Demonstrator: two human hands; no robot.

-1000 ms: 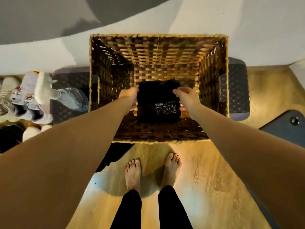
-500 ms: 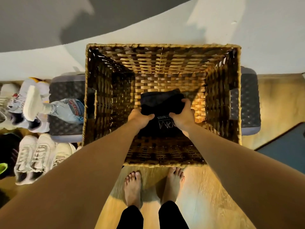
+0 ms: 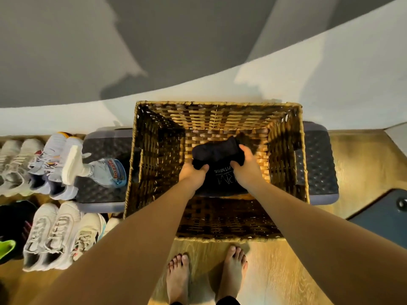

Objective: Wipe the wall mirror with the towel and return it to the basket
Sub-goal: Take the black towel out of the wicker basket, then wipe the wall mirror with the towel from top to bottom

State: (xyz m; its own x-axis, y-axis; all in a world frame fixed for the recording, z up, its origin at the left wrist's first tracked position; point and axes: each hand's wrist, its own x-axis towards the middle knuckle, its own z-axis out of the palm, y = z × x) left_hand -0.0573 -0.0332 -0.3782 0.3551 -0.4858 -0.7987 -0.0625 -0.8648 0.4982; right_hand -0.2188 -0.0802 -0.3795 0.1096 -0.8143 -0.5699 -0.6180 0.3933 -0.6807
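Note:
A deep woven wicker basket (image 3: 152, 150) stands on a dark padded step against the wall. Inside it lies a folded black towel (image 3: 217, 151) with white lettering. Both my arms reach down into the basket. My left hand (image 3: 192, 173) grips the towel's left side and my right hand (image 3: 245, 165) grips its right side, bunching the far part of the cloth upward. The wall mirror is not in view.
A spray bottle (image 3: 99, 169) lies on the dark padded step (image 3: 317, 164) left of the basket. Several pairs of sneakers (image 3: 50, 234) line the floor at left. A dark mat (image 3: 383, 216) lies at right. My bare feet (image 3: 207, 276) stand on wood floor before the basket.
My hands went from the sides of the flat folded towel to gripping it, and its far edge is now bunched and lifted. The view tilted upward, showing more wall.

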